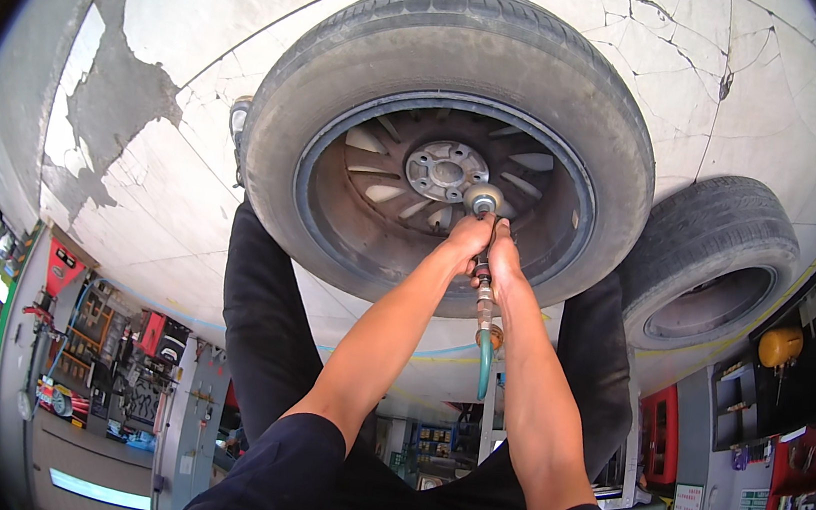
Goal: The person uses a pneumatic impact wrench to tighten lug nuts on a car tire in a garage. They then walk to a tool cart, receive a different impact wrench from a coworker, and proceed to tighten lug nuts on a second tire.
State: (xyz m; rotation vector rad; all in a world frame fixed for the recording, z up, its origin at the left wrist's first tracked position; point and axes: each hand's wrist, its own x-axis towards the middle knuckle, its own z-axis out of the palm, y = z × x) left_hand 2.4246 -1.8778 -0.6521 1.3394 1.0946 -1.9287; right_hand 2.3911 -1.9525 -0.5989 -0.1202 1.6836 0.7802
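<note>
A car wheel lies in front of me with its inner side up, its black tyre (450, 66) around a brown, dusty alloy rim (332, 216). Closed around the body of an air grinder (482, 199) are my left hand (470, 240) and, beside it, my right hand (504, 254). The grinder's round head overlaps the lower right edge of the silver hub face (426, 168) with its bolt holes; whether it touches the metal I cannot tell. From the tool's rear, a brass and steel coupling (484, 309) leads to a green air hose (485, 367) between my forearms.
Another tyre on a rim (717, 240) lies at the right on the cracked pale floor (215, 1). A metallic object (239, 120) is partly hidden behind the wheel's left side. Tool racks (120, 353) and a red cabinet (659, 435) stand nearer me. My legs flank the wheel.
</note>
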